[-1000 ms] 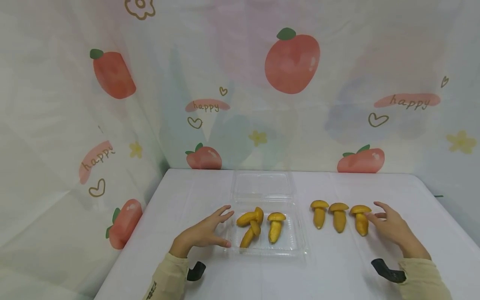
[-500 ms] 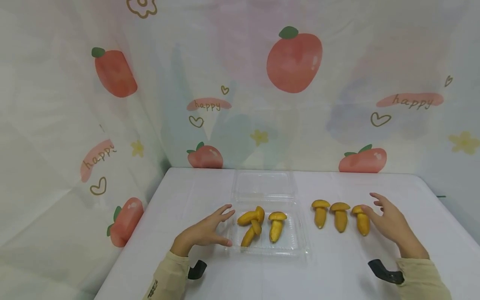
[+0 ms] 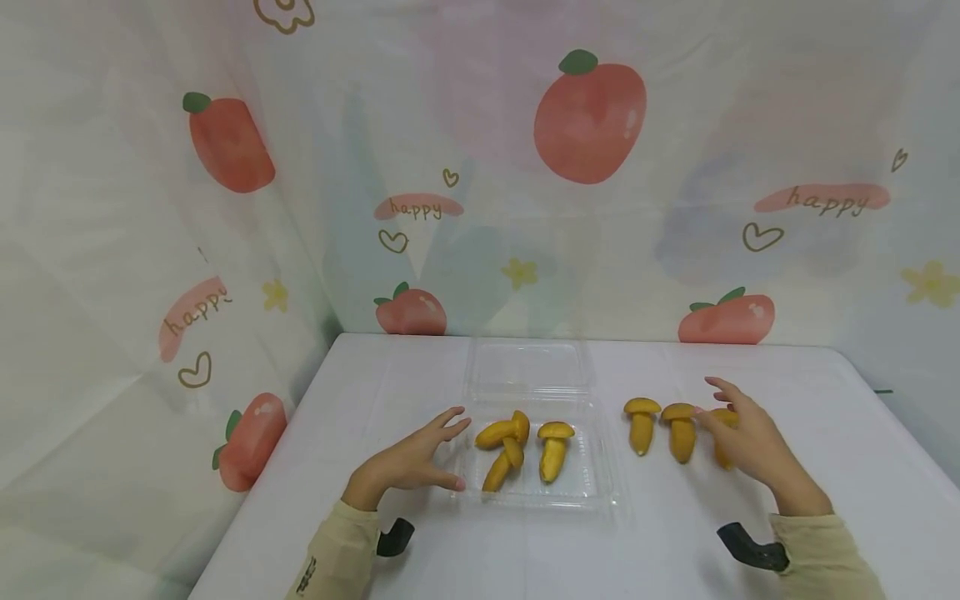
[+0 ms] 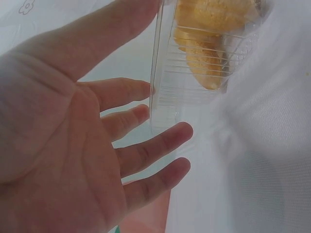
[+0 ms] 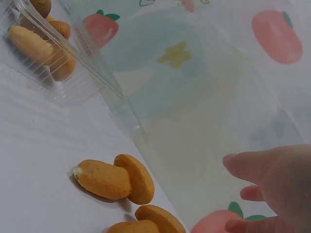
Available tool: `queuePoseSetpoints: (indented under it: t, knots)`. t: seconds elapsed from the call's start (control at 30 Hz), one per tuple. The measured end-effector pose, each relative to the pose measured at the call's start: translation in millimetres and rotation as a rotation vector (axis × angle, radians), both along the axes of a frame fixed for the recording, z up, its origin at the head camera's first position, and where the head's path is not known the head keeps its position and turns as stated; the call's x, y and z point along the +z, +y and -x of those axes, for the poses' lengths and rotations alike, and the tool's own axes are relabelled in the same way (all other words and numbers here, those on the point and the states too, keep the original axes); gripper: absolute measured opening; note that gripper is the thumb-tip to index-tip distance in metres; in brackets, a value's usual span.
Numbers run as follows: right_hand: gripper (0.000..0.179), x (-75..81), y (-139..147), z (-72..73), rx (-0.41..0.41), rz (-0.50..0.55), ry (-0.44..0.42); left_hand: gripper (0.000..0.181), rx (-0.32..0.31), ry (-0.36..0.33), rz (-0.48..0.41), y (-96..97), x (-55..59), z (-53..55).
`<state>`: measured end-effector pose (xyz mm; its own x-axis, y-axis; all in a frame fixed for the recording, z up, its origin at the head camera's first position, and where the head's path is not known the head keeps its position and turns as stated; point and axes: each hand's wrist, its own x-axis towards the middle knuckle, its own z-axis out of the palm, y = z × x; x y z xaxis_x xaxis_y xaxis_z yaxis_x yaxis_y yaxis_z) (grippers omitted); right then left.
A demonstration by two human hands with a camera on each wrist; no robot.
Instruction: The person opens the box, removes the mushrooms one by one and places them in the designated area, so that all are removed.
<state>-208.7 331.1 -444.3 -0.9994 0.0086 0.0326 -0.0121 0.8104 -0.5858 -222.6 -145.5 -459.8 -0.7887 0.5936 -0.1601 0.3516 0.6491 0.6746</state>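
Note:
A clear plastic clamshell box [image 3: 540, 503] lies with its lid [image 3: 528, 368] folded back, holding three yellow-brown mushrooms [image 3: 552, 460]. My left hand [image 3: 408, 460] has its fingers spread around the box's left side; in the left wrist view, fingertips [image 4: 182, 131] reach the clear wall. To the right of the box, three more mushrooms stand in a row: a left one [image 3: 641, 429], a middle one [image 3: 682, 439] and a right one [image 3: 723, 457]. Loosely extended and holding nothing, my right hand [image 3: 753, 442] hovers over the right one, partly hiding it, with its thumb overlapping the middle mushroom's cap.
The white table [image 3: 540, 558] ends at a cloth backdrop [image 3: 480, 108] printed with fruit, hearts and flowers. Another stretch of patterned cloth [image 3: 75, 333] closes off the left side. A black band piece [image 3: 395, 538] sticks out beside the left cuff, another [image 3: 752, 547] beside the right.
My right hand has risen off the right mushroom and shifted left toward the middle one. My left hand keeps its place at the box, and the mushrooms have not moved.

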Motion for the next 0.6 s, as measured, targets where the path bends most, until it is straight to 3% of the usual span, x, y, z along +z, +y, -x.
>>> queuePoseSetpoints:
  t: [0.23,0.6]
  knots:
    - [0.066,-2.0,-17.7,-2.6,0.084,-0.025,0.088,0.094,0.0,0.0,0.002,-0.1,0.3,-0.3]
    - [0.065,-2.5,-47.1,-6.9,0.161,-0.003,0.122,0.094,0.008,-0.005,0.001,0.4,2.6,-1.8]
